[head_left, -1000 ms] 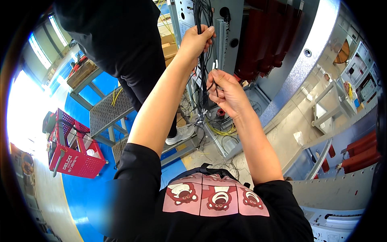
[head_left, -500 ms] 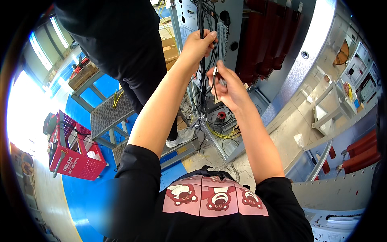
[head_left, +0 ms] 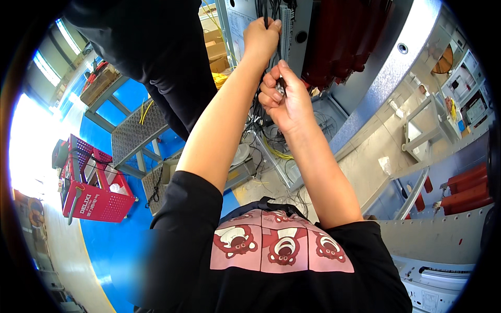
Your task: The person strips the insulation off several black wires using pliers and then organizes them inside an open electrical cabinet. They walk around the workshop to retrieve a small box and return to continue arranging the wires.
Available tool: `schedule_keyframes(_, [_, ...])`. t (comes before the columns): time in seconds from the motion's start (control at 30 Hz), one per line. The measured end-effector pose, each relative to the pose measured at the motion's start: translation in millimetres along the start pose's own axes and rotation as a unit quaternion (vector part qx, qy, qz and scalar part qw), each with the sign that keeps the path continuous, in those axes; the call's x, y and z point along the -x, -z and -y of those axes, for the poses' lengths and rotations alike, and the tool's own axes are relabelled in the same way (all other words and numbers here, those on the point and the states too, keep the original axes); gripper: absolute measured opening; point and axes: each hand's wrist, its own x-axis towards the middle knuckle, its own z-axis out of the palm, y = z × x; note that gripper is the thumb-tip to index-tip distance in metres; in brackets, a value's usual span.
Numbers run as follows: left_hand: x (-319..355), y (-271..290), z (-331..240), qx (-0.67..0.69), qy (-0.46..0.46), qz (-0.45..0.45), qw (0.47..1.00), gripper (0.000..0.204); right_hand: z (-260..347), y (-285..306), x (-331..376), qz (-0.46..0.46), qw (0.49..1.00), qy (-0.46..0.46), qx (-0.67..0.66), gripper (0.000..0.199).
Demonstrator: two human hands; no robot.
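Note:
A bundle of thin black cables [head_left: 275,9] hangs down the front of an open grey cabinet. My left hand [head_left: 262,40] is closed around the bundle high up, beside a grey terminal strip [head_left: 286,26]. Just below it and to the right, my right hand [head_left: 284,99] is curled with its thumb against the fingers. A black cable runs into that grip, its end hidden by my fingers. Loose lower cables [head_left: 254,119] hang behind my hands toward the cabinet's base.
A person in dark trousers [head_left: 180,78] stands close on the left by a metal step platform [head_left: 136,135]. A red perforated tool cart [head_left: 99,201] stands farther left. Dark red insulators [head_left: 339,47] fill the cabinet's right side, behind a metal frame edge [head_left: 383,73]. Cables litter the floor.
Both hands have moved up, the right one also slightly left. The right fingers have curled in further, and the white sleeve seen at the cable before is hidden now. The other person's shoe is out of sight.

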Motion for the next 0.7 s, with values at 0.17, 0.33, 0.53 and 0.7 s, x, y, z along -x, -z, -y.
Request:
schedule_keyframes(0.17, [-5,-3,-1,0.143,0.060,0.081,0.985,0.025,7,7,17,0.026,0.999,-0.013,-0.015,0.025])
schedule_keyframes(0.33, [-2,9,-11,0.174,0.051,0.113,0.977,0.025,21,-7,11,0.033,0.995,-0.070,-0.069,0.022])
schedule_keyframes(0.53, [-4,11,-15,0.148,0.040,0.071,0.986,0.024,10,-7,11,0.045,0.994,-0.078,-0.057,0.030])
schedule_keyframes(0.7, [-16,6,5,0.096,0.040,0.014,0.994,0.026,-5,-13,42,0.017,0.993,-0.092,-0.071,0.029])
